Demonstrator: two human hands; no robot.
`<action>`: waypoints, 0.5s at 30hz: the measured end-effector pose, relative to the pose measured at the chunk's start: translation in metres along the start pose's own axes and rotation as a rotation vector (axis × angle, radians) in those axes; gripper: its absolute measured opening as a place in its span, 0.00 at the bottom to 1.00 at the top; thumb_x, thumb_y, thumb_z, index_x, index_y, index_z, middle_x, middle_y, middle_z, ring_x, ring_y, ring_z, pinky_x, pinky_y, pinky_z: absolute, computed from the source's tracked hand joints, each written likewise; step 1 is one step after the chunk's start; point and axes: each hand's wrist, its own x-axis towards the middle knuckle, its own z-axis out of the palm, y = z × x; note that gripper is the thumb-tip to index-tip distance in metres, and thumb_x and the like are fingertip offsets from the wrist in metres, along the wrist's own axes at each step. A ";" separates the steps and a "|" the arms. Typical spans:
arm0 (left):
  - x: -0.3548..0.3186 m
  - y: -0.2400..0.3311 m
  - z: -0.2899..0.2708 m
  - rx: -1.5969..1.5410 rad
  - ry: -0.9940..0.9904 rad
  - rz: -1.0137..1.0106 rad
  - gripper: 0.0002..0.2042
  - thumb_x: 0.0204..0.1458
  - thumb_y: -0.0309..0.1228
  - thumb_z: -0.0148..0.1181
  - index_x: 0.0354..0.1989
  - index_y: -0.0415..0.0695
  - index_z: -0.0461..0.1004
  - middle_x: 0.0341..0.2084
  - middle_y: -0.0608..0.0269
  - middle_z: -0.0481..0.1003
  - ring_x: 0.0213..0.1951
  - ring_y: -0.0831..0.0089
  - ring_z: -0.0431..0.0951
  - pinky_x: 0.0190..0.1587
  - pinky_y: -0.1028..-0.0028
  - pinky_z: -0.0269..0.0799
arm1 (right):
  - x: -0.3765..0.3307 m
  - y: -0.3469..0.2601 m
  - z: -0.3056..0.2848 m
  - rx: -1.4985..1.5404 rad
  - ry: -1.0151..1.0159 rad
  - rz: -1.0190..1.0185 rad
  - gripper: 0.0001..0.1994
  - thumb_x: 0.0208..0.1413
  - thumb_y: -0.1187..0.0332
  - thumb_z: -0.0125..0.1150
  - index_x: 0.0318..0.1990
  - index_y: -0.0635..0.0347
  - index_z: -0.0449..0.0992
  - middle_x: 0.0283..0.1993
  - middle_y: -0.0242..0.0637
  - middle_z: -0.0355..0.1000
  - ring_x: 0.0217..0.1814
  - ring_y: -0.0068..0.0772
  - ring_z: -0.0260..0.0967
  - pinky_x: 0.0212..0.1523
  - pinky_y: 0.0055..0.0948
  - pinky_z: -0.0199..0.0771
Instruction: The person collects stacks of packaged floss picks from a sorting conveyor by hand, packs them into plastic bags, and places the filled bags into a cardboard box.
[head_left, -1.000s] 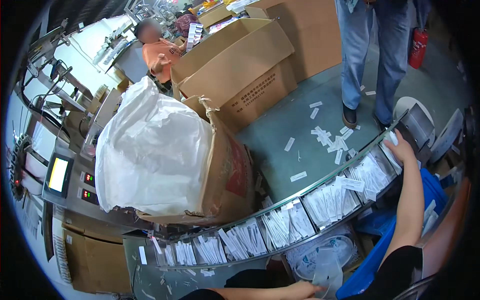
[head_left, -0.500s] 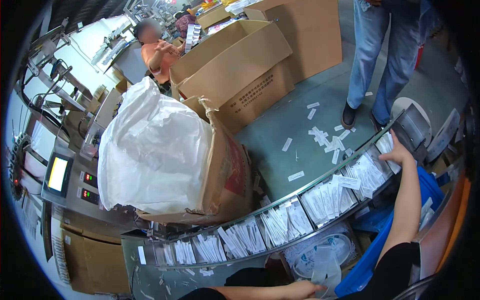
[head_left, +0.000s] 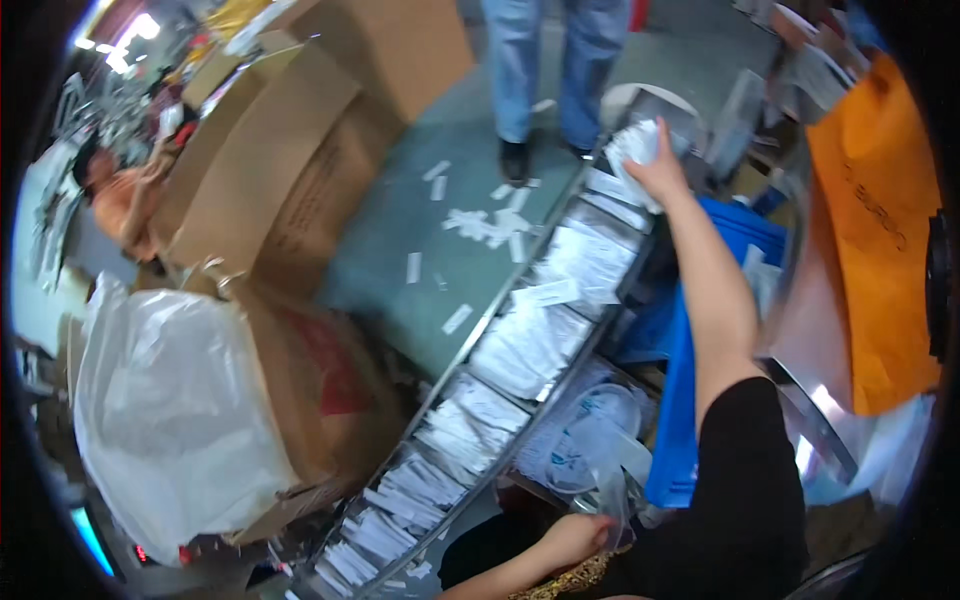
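At the far end of a long metal conveyor trough [head_left: 480, 335], my right hand [head_left: 657, 175] is closed around a bunch of flat white packets [head_left: 628, 148]. The bunch is above the trough, partly covered by my fingers. Lower down, near my body, my left hand [head_left: 578, 540] pinches a clear plastic bag [head_left: 612, 488], which hangs loosely. The trough is split into several compartments, each filled with white packets [head_left: 525, 345] lying in leaning rows. One packet [head_left: 546, 293] lies flat across the others.
A blue bin [head_left: 685, 400] stands right of the trough, beside an orange cover [head_left: 870, 250]. Left are a large carton [head_left: 330, 370] with a white liner [head_left: 180, 400] and another open carton [head_left: 260, 150]. Packets litter the floor [head_left: 390, 280]. One person [head_left: 560, 70] stands beyond; another [head_left: 125, 205] is far left.
The view has swung right and is somewhat blurred. My right hand, earlier reaching into the far compartment, now has a bunch of packets raised from it. My left hand keeps hold of the bag.
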 end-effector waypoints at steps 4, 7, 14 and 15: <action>0.011 0.004 0.008 0.032 -0.062 -0.077 0.14 0.45 0.33 0.45 0.41 0.47 0.68 0.23 0.51 0.71 0.28 0.56 0.72 0.31 0.66 0.68 | -0.007 0.024 -0.033 0.216 0.322 0.058 0.49 0.30 0.65 0.66 0.59 0.55 0.38 0.55 0.53 0.53 0.57 0.46 0.53 0.54 0.32 0.54; 0.015 0.013 0.009 0.102 -0.012 -0.078 0.13 0.45 0.33 0.45 0.40 0.47 0.69 0.24 0.50 0.71 0.28 0.56 0.72 0.31 0.66 0.68 | -0.014 0.021 -0.050 0.606 0.551 0.072 0.45 0.32 0.73 0.65 0.58 0.57 0.40 0.54 0.47 0.54 0.55 0.40 0.54 0.52 0.31 0.56; 0.009 -0.007 0.029 -0.398 0.381 -0.178 0.16 0.48 0.36 0.46 0.42 0.40 0.67 0.25 0.58 0.74 0.27 0.69 0.75 0.29 0.71 0.68 | -0.099 -0.063 -0.052 1.326 0.381 0.202 0.25 0.40 0.76 0.60 0.48 0.61 0.59 0.46 0.37 0.62 0.48 0.32 0.60 0.48 0.31 0.60; 0.004 0.016 0.013 -0.581 0.260 -0.178 0.19 0.49 0.37 0.47 0.45 0.37 0.64 0.32 0.58 0.72 0.30 0.74 0.74 0.32 0.75 0.68 | -0.118 -0.054 -0.060 1.444 0.231 0.252 0.23 0.42 0.74 0.58 0.48 0.61 0.60 0.46 0.36 0.62 0.47 0.32 0.61 0.47 0.31 0.61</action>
